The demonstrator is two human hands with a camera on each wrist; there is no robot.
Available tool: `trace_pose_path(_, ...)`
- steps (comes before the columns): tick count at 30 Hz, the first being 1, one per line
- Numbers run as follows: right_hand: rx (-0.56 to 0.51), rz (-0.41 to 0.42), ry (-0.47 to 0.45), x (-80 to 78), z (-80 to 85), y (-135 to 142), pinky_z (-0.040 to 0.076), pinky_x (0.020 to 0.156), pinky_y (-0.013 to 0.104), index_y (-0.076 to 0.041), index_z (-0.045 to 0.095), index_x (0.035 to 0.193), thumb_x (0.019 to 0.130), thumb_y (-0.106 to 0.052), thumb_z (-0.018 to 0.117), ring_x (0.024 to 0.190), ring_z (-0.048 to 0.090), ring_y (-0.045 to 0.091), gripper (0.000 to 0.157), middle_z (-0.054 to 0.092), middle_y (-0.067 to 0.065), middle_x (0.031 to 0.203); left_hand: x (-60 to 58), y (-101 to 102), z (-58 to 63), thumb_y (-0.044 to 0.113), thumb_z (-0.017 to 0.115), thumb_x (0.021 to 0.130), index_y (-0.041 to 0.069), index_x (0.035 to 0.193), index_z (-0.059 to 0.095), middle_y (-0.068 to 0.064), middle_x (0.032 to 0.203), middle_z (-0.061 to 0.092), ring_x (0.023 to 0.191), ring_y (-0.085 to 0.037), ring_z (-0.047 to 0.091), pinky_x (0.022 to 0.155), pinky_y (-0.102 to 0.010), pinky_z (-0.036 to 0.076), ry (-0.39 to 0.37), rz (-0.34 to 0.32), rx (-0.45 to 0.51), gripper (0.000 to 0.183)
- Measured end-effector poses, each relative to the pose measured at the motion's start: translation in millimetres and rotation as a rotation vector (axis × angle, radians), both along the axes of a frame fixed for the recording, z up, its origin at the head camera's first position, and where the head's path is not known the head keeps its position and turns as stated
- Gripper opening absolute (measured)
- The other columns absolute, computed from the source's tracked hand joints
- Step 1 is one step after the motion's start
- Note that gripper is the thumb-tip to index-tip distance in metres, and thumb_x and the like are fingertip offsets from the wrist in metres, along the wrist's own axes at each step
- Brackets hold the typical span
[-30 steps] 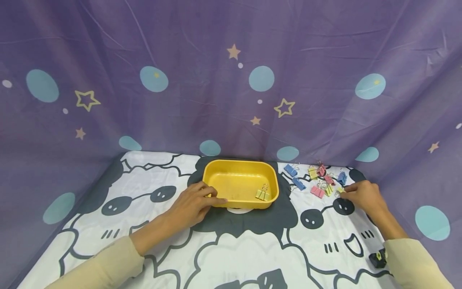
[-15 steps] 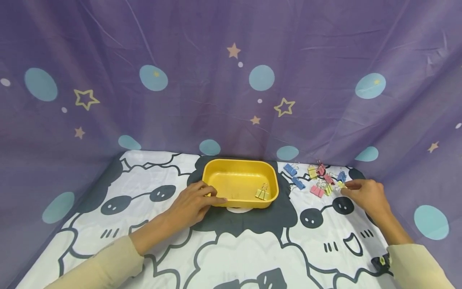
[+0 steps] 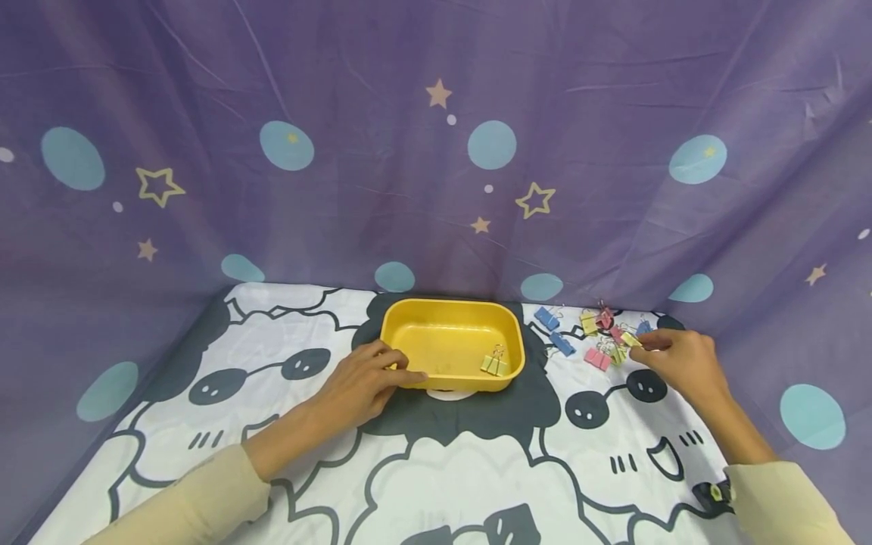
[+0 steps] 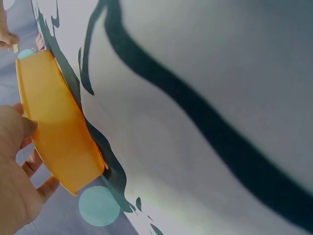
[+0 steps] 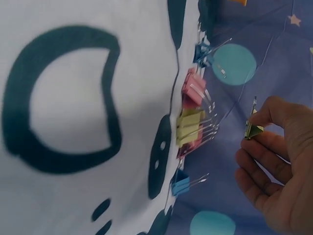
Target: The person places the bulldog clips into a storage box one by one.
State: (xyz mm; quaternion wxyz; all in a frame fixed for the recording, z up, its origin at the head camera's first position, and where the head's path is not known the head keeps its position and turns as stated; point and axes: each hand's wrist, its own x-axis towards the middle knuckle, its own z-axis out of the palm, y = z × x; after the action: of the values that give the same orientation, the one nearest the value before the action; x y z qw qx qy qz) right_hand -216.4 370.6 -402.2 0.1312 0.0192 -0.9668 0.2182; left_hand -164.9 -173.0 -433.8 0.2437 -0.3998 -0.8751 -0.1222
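Your left hand (image 3: 361,382) grips the near-left corner of the yellow tray (image 3: 450,383), thumb along the near rim and bent fingers around the left end. Your right hand (image 3: 684,363) has thumb and forefinger closed in a pinch on a yellow binder clip (image 5: 254,129), its other fingers loosely bent; the right wrist view shows that clip lifted off the cloth (image 3: 463,469).

The tray sits upright near the back edge of the tabletop, before the purple curtain (image 3: 381,91). Inside it, toward the near-right corner, you have one pale yellow clip (image 3: 492,368).

To the tray's right lie the loose clips. Two blue clips (image 3: 562,344) are nearest the tray. Beyond them come a yellow clip (image 3: 588,324) touching a red clip (image 3: 605,319), a pink clip (image 3: 598,359) at the near side, and another blue clip (image 3: 644,327) partly hidden behind your right hand.
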Motion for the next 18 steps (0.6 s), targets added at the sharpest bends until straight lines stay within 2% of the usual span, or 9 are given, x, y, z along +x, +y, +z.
trace_pose_path(5, -0.018, 0.018, 0.022, -2.1, 4.8, -11.8, 0.054, 0.069, 0.036, -0.008, 0.090, 0.110, 0.090, -0.032, 0.088, 0.092, 0.080, 0.037, 0.031, 0.087, 0.017, 0.100, -0.7, 0.0, -0.3, -0.004, 0.087, 0.089, 0.033, 0.124, 0.088, 0.002, 0.108, 0.077, 0.100, -0.023, 0.064, 0.086, -0.038, 0.058, -0.001, -0.004, 0.003, 0.051)
trace_pose_path(9, -0.043, 0.040, 0.044, -4.0, 5.8, -19.1, 0.054, 0.072, 0.035, -0.006, 0.090, 0.110, 0.091, -0.030, 0.089, 0.096, 0.080, 0.042, 0.030, 0.087, 0.019, 0.105, -1.0, -0.3, -0.5, -0.005, 0.087, 0.088, 0.033, 0.124, 0.088, 0.002, 0.108, 0.077, 0.100, -0.022, 0.064, 0.086, -0.038, 0.058, -0.002, -0.001, 0.000, 0.052)
trace_pose_path(18, -0.040, 0.097, 0.105, -8.0, 7.2, -32.5, 0.059, 0.077, 0.042, -0.005, 0.090, 0.108, 0.089, -0.026, 0.089, 0.100, 0.081, 0.045, 0.029, 0.087, 0.018, 0.104, -1.4, -0.2, -1.0, -0.005, 0.087, 0.088, 0.033, 0.123, 0.089, 0.002, 0.108, 0.077, 0.100, -0.022, 0.065, 0.086, -0.037, 0.059, 0.005, -0.002, 0.001, 0.052)
